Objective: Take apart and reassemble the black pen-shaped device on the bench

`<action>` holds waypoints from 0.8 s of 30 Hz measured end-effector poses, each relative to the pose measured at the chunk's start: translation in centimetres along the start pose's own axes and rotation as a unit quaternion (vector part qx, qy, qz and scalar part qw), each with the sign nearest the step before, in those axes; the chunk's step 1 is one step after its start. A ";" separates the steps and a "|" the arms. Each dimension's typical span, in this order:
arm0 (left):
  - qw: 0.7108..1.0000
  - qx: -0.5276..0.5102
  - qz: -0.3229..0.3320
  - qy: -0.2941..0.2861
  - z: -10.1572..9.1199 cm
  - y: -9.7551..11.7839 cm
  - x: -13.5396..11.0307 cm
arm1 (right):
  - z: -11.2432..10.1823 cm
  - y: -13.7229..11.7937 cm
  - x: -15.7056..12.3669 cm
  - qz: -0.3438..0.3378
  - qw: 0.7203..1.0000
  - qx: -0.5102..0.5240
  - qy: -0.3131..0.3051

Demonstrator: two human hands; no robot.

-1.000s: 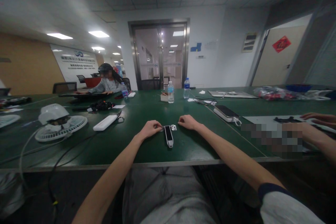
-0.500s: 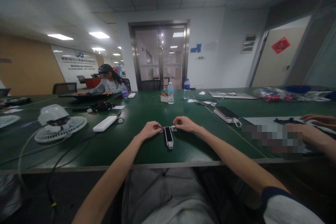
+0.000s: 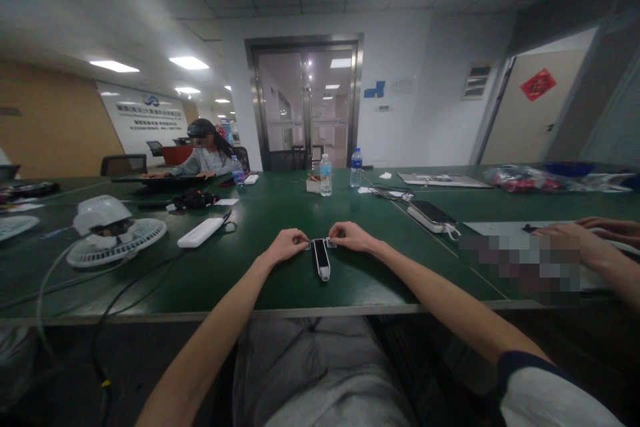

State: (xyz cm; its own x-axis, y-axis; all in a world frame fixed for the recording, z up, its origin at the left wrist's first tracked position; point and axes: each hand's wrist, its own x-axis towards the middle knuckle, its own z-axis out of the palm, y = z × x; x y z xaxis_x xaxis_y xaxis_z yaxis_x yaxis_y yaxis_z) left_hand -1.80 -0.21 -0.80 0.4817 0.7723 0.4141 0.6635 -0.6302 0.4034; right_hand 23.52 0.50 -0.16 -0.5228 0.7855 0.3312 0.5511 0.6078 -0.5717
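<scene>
A slim, long device point(image 3: 321, 259) with a black face and a white rim lies on the green table in front of me, its narrow white tip pointing my way. At its far end, small pale pieces stick out on either side. My left hand point(image 3: 287, 245) is closed in a pinch at the left piece point(image 3: 307, 245). On the other side, my right hand point(image 3: 351, 237) pinches at the right piece point(image 3: 332, 244), thumb and forefinger together. Fingers partly cover both pieces, and I cannot tell their exact kind.
Left stand a white power strip point(image 3: 201, 232) and a white fan point(image 3: 117, 242) with cables. Water bottles point(image 3: 325, 175) stand beyond my hands. To the right are a phone-like black slab point(image 3: 433, 212) on a white case and another person's hands point(image 3: 565, 240). A person point(image 3: 205, 152) sits across the table.
Both hands stay at the device's far end. The small piece at my right fingers looks slightly turned and lower. At the right, the other person's hands have shifted over their work.
</scene>
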 end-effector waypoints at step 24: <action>1.000 -0.009 0.011 0.011 0.4 -0.6 0.1 | -0.1 0.2 0.1 -0.014 0.999 -0.038 -0.014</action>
State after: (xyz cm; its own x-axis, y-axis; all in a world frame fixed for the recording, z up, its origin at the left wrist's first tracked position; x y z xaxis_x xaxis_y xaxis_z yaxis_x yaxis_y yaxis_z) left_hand -1.92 0.32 -1.36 0.4839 0.7561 0.4406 0.6423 -0.6488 0.4081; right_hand 23.65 0.73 -0.20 -0.5559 0.7650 0.3252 0.5833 0.6377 -0.5031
